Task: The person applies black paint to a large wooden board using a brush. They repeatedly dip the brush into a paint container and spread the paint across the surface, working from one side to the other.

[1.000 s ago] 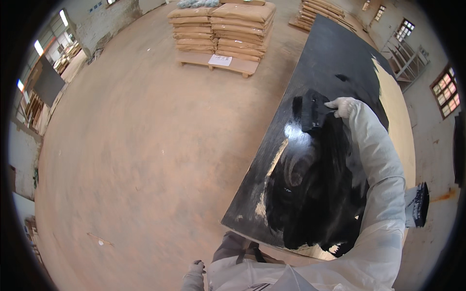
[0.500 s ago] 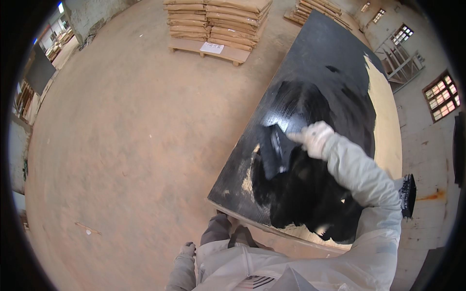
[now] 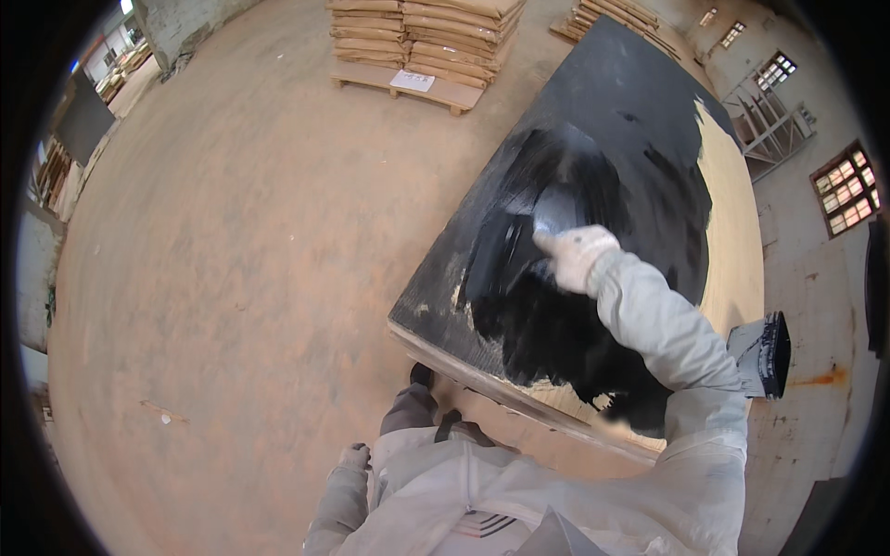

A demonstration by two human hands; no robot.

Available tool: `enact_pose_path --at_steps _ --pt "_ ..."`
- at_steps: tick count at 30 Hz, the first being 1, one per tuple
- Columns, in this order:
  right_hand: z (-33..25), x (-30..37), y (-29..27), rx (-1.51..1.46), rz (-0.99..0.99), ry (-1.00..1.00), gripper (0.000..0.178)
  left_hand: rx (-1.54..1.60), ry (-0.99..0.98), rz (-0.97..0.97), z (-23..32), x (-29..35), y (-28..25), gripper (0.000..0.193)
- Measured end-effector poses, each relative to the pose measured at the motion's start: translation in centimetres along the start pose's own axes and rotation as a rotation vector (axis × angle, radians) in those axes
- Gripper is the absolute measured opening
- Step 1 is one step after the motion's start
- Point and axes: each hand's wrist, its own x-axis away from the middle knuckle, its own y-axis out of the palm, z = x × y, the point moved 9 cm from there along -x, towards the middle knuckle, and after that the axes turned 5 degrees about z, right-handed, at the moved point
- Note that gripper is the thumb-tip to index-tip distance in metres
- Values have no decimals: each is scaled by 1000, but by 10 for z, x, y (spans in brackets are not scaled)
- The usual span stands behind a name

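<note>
My right hand (image 3: 584, 258), in a white glove, is closed round a dark spreader (image 3: 497, 252), a wide flat blade that blends into the wet black coating. The blade lies against the coated board (image 3: 649, 120), at the left part of its near half. Thick glossy black coating (image 3: 565, 324) lies in front of and below this hand, with streaks and swirls beyond it. Pale bare wood (image 3: 730, 213) shows along the right side and in patches at the near edge. My left hand (image 3: 355, 455), also gloved, hangs low by my side, fingers curled, apart from the board.
A bucket (image 3: 762, 357) with black smears stands at the board's right side, behind my right forearm. Beyond the board's left side, stacked brown sacks (image 3: 454, 42) rest on a wooden pallet (image 3: 371, 77). A metal frame (image 3: 779, 139) stands by the right wall. My feet are close to the board's near edge.
My right hand and the spreader have moved a little to the left, and the blade has swept over the coating there. The view has shifted slightly. My left hand still hangs down.
</note>
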Motion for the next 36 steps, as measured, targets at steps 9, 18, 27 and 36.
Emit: enact_pose_path --at_steps 9,18,27,36 --pt "-32 22 15 -14 40 -51 47 81 85 45 -5 15 11 42" --pt "-42 44 18 41 70 -115 51 78 63 36 -82 43 36 40" --pt "-44 36 31 87 12 -186 57 -14 39 21 -120 70 43 39" --pt "-43 5 22 179 81 -362 64 309 27 85 -125 50 34 39"
